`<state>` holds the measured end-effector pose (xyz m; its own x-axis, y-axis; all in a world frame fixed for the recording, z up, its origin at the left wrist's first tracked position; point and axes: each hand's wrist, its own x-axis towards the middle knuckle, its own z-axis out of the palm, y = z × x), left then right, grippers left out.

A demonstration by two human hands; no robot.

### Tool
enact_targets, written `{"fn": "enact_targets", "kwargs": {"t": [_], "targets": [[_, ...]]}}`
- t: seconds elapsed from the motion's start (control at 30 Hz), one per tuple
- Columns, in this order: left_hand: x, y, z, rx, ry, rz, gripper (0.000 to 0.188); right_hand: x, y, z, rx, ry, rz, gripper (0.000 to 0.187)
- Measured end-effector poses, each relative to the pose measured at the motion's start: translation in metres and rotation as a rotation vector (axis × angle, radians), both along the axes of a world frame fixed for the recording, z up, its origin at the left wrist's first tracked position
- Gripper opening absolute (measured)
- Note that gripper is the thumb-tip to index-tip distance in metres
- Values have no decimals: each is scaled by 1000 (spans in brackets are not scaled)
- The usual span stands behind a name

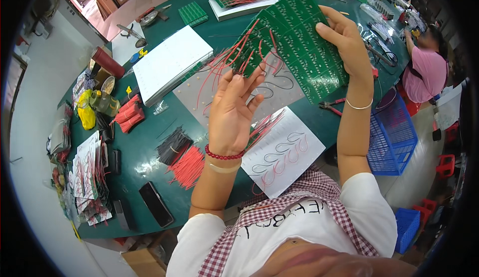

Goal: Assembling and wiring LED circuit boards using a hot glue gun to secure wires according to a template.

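My right hand [348, 40] grips a large green circuit board panel [312, 52] by its right edge, thumb on the near face. The panel is tilted above the table. My left hand [232, 100] is closed at the fingertips around small green circuit boards [243, 57] with red and black wires trailing left. Whether these boards join the panel is hidden. Below, a grey mat [192, 95] carries loose wires. Near my left forearm lie a bundle of black wires [174, 144] and one of red wires [187, 166]. A white sheet [304, 149] with looped wires lies between my arms.
A white paper stack [169, 62] lies at left. Pliers [332, 107] rest right of the mat, a phone [155, 204] at the near edge. Wired boards [90, 177] are piled far left. A blue crate [394, 137] stands at right; a person in pink [426, 70] sits beyond.
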<state>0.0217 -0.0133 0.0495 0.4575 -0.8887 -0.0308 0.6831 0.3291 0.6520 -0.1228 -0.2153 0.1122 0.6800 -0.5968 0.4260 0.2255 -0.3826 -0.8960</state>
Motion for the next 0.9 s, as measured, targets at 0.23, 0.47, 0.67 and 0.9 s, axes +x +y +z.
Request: {"fn": "enact_targets", "kwargs": {"t": [0.23, 0.47, 0.67, 0.9], "targets": [[15, -4, -1, 24, -40, 94, 18, 26, -17, -16, 49, -23, 67, 37], [27, -13, -9, 104, -96, 162, 21, 39, -24, -35, 117, -47, 146, 36], [31, -20, -18, 157, -163, 221, 21, 52, -30, -44, 79, -31, 153, 35], [31, -26, -23, 178, -148, 232, 18, 54, -32, -46, 15, 61, 110, 34]]}}
